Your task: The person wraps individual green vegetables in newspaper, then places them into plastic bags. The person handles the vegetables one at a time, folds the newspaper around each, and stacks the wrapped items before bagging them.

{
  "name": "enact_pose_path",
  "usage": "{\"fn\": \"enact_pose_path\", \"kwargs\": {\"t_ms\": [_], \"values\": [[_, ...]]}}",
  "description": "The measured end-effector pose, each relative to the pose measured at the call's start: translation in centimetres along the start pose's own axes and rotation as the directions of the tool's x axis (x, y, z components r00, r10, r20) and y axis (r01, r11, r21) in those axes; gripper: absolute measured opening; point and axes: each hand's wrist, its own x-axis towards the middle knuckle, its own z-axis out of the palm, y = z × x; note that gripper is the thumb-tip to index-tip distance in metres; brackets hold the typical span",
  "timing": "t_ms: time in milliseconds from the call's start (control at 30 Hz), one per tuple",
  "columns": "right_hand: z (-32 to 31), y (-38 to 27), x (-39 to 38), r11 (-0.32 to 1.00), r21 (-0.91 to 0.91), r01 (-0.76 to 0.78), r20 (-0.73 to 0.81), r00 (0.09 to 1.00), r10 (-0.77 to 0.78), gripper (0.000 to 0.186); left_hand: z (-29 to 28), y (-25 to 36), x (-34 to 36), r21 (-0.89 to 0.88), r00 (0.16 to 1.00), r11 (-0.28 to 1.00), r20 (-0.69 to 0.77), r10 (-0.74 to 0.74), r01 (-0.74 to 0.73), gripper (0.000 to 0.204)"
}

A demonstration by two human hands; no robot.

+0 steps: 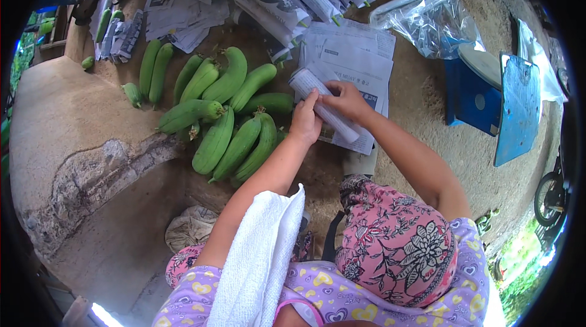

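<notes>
At the upper right of the frame a clear plastic bag (430, 21) lies crumpled on the ground, its contents too unclear to tell, beside a blue scale (473, 92). Just above centre, both hands close on a gourd rolled in newspaper (323, 107): the left hand (305, 120) grips its lower side, the right hand (347, 101) pinches the paper from above. It lies on a stack of newspaper sheets (360, 58), right of the bare green gourds (226, 113).
</notes>
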Motion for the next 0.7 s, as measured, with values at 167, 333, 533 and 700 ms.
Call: {"fn": "enact_pose_path", "kwargs": {"t_ms": [167,333,533,700], "values": [[-0.3,-2.0,-0.9,0.919,-0.334,0.211,-0.176,0.944,-0.280,0.050,1.2,1.0,-1.4,0.049,0.989,0.997,-0.127,0.073,-0.067,0.040],[-2.1,-2.6,-0.8,0.999,0.003,0.036,-0.183,0.983,-0.035,0.059,3.9,3.0,-1.9,0.022,0.984,0.992,-0.122,0.129,-0.127,0.039],[-0.1,-7.2,-2.1,0.834,-0.394,0.386,-0.038,0.900,-0.435,0.069,6.3,5.5,-2.0,0.166,0.973,0.971,-0.125,0.192,-0.171,0.043],[-3.4,-8.6,3.0,0.879,-0.342,0.333,-0.205,0.886,-0.415,0.066,8.5,10.4,-3.7,0.193,0.920,0.924,0.283,0.270,-0.330,0.056]]}}
